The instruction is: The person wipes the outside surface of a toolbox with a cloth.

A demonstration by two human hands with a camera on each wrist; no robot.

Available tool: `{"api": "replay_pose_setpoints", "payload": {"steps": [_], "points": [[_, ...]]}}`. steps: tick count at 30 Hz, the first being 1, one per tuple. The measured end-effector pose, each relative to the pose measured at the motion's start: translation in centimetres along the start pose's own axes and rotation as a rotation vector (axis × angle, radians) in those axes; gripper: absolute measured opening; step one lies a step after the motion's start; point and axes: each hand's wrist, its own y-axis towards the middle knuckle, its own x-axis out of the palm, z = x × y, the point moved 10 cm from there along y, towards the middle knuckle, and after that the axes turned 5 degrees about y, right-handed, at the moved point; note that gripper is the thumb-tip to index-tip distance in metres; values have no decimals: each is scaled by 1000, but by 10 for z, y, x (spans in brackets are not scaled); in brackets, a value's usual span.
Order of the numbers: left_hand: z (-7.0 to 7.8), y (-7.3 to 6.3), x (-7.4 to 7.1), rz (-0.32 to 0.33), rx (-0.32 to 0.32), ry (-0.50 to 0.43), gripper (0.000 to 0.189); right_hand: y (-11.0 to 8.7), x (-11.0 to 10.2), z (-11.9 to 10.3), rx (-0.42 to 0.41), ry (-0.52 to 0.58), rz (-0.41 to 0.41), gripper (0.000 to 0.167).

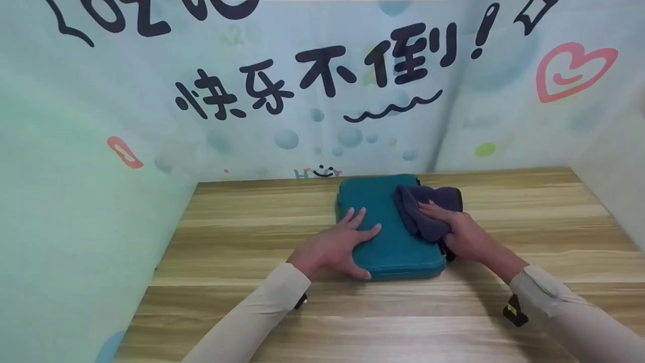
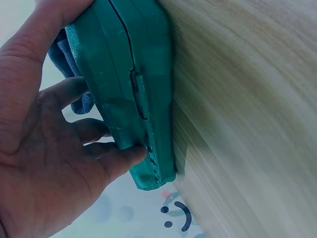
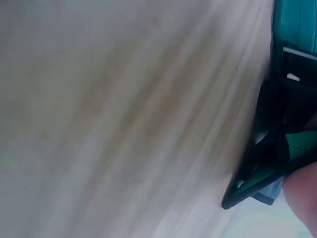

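Observation:
A teal hard case [image 1: 388,259] lies flat on the wooden table. My left hand [image 1: 335,247] rests on its left side, fingers spread over the lid and thumb at the near left corner. In the left wrist view the little finger reaches the case's seam, where a recessed catch [image 2: 137,94] shows. My right hand [image 1: 466,234] grips a dark blue-grey cloth [image 1: 426,222] against the right part of the lid, with the cloth bunched under the fingers. Beside it, a black handle-like part [image 3: 277,114] shows along the case's right side.
The wood-grain table [image 1: 242,227] runs up to a pale printed backdrop [image 1: 282,146] behind the case. More backdrop [image 1: 75,227] rises along the left, and a pale side wall [image 1: 615,166] bounds the right edge.

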Motion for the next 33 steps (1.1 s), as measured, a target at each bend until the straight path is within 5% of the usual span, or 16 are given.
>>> {"api": "replay_pose_setpoints", "payload": {"steps": [10, 18, 23, 33], "points": [[0, 0, -2, 9, -8, 37, 104, -20, 1, -10, 44, 175, 30, 72], [1, 0, -2, 5, -15, 22, 104, -36, -3, -1, 227, 342, 151, 54], [0, -1, -7, 6, -7, 27, 102, -32, -1, 8, 340, 485, 223, 44], [2, 0, -4, -1, -7, 0, 102, -11, -14, 37, 488, 554, 277, 34]]}}
